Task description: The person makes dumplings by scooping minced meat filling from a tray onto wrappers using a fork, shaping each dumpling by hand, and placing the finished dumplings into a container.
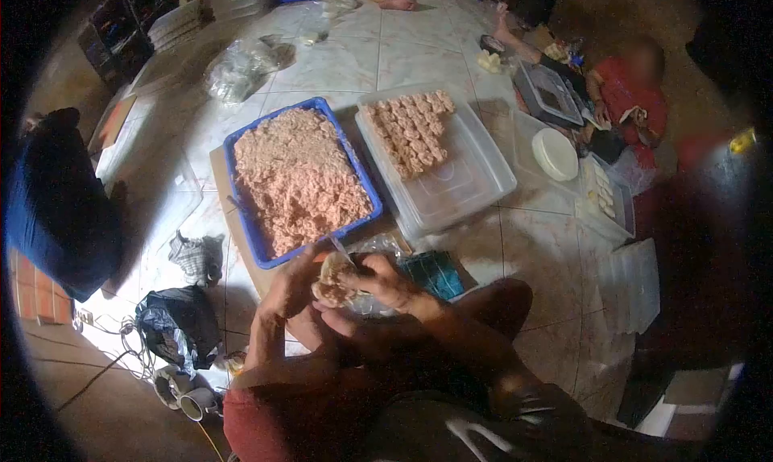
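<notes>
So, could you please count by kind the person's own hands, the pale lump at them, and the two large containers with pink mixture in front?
Hands: 2 (left hand, right hand)
Pale lump: 1
Blue tub of loose mixture: 1
Clear container with shaped rows: 1
Total: 5

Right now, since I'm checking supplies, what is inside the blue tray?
A lumpy, pinkish mixture spreads across the blue tray, looking paler toward the far end. It hides the tray's floor and anything buried.

Head-worn view; faces forward and down; near the blue tray (259, 252).
</notes>
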Demonstrator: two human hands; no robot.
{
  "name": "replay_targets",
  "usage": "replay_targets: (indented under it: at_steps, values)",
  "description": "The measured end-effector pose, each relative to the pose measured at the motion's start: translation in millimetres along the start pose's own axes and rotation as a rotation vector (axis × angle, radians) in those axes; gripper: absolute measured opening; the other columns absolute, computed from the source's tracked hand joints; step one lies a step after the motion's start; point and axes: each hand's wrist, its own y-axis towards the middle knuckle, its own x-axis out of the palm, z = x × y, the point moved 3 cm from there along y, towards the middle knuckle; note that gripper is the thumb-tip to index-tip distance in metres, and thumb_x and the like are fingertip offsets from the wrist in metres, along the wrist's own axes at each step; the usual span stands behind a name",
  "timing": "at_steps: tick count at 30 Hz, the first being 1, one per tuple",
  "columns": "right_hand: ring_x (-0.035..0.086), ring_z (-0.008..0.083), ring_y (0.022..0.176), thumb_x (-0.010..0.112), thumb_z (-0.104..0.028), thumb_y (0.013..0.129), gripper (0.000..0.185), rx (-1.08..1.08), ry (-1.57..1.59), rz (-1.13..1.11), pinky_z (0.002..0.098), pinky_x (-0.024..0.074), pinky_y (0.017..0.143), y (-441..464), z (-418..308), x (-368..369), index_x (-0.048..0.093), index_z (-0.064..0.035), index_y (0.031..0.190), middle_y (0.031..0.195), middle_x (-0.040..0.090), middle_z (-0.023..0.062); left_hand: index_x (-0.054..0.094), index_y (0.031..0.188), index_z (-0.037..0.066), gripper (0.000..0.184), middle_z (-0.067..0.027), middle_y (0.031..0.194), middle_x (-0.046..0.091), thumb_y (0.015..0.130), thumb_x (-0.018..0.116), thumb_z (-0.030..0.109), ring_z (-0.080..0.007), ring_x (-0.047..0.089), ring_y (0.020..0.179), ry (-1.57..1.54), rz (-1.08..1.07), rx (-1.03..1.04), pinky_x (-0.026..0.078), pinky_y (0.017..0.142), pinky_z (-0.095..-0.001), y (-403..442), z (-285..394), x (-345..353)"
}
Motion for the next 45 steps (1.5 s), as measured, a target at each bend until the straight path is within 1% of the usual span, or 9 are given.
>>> replay_targets:
  at_steps: [5,8,14,19,24,28,33,42,45]
  values:
    - [0.059,0.0117,0.097,0.068,-0.026,0.096,0.034,-0.183,-0.526,0.022,0.0291,0.0489,0.084,-2.3,-64.4,1.2,0.065,-0.0001,0.118,0.107,0.067,0.0062,0.055,0.126,0.003,0.042,-0.0099,0.107,0.065,0.087,0.071,0.006,-0.0237,0.066,0.096,0.763,0.067,0.571,0.055,0.084,-0.0338,3.5,-13.7,11.4]
    - [0.060,0.0117,0.091,0.059,-0.018,0.100,0.025,-0.456,-0.017,0.297,0.0277,0.0492,0.081,5.7,-46.8,-11.6,0.063,0.0029,0.114,0.099,0.067,0.0071,0.064,0.097,0.001,0.017,-0.0107,0.092,0.068,0.085,0.074,0.009,-0.0214,0.064,0.081,0.593,0.268,0.505,0.053,0.073,-0.0375,13.7,2.5,17.7]
    - [0.059,0.0127,0.082,0.058,-0.013,0.100,0.020,-0.063,0.071,0.150,0.0277,0.0491,0.076,-13.5,19.9,-11.7,0.066,0.0010,0.113,0.087,0.063,0.0010,0.063,0.105,0.004,0.039,-0.0106,0.087,0.065,0.074,0.082,0.018,-0.0249,0.065,0.075,0.617,0.558,0.610,0.051,0.069,-0.0360,16.5,-1.4,-6.8]
    - [0.057,0.0158,0.079,0.056,-0.009,0.098,0.021,-0.494,-0.588,0.378,0.0335,0.0483,0.075,-5.7,-8.0,-12.0,0.064,0.0061,0.110,0.090,0.065,0.0073,0.058,0.115,0.001,0.052,-0.0077,0.097,0.065,0.075,0.088,0.017,-0.0171,0.060,0.086,1.129,0.409,0.849,0.050,0.075,-0.0290,7.3,-0.1,-11.0]
    - [0.057,0.0114,0.074,0.054,-0.012,0.101,0.018,-0.289,-0.274,0.365,0.0274,0.0462,0.070,-12.1,16.9,-27.3,0.062,0.0046,0.103,0.080,0.059,0.0019,0.054,0.104,0.003,0.048,-0.0029,0.088,0.063,0.073,0.089,0.011,-0.0134,0.062,0.080,0.024,0.192,0.279,0.053,0.069,-0.0282,12.3,5.1,-30.3]
    - [0.056,0.0083,0.075,0.057,-0.014,0.100,0.018,0.036,0.119,0.150,0.0241,0.0445,0.069,-26.9,34.5,2.0,0.062,0.0037,0.104,0.082,0.060,-0.0001,0.054,0.102,0.004,0.044,-0.0026,0.085,0.063,0.073,0.087,0.004,-0.0086,0.061,0.079,0.022,0.382,0.483,0.054,0.071,-0.0239,3.4,3.1,-4.8]
    - [0.058,0.0144,0.077,0.056,-0.013,0.100,0.020,-0.607,-0.554,0.553,0.0297,0.0458,0.069,-5.8,59.1,11.7,0.064,0.0043,0.108,0.090,0.066,0.0047,0.059,0.113,0.000,0.051,-0.0043,0.098,0.067,0.073,0.089,0.010,-0.0136,0.064,0.091,1.061,0.539,0.501,0.052,0.080,-0.0282,11.0,-30.6,-40.4]
    - [0.052,0.0077,0.072,0.055,-0.014,0.100,0.015,-0.096,-0.036,0.200,0.0230,0.0411,0.066,-35.2,31.4,2.5,0.065,-0.0024,0.101,0.079,0.058,0.0001,0.058,0.101,0.005,0.047,-0.0023,0.090,0.064,0.070,0.091,0.015,-0.0109,0.060,0.083,0.630,0.391,0.589,0.051,0.074,-0.0281,-6.5,14.5,-6.8]
    - [0.052,0.0086,0.072,0.055,-0.014,0.100,0.016,-0.553,-0.483,0.545,0.0240,0.0418,0.066,-13.3,64.4,14.1,0.063,-0.0016,0.093,0.078,0.058,0.0010,0.057,0.100,0.006,0.049,-0.0009,0.087,0.061,0.069,0.093,0.020,-0.0109,0.057,0.080,0.772,0.233,0.615,0.049,0.072,-0.0266,16.2,-14.1,-8.3]
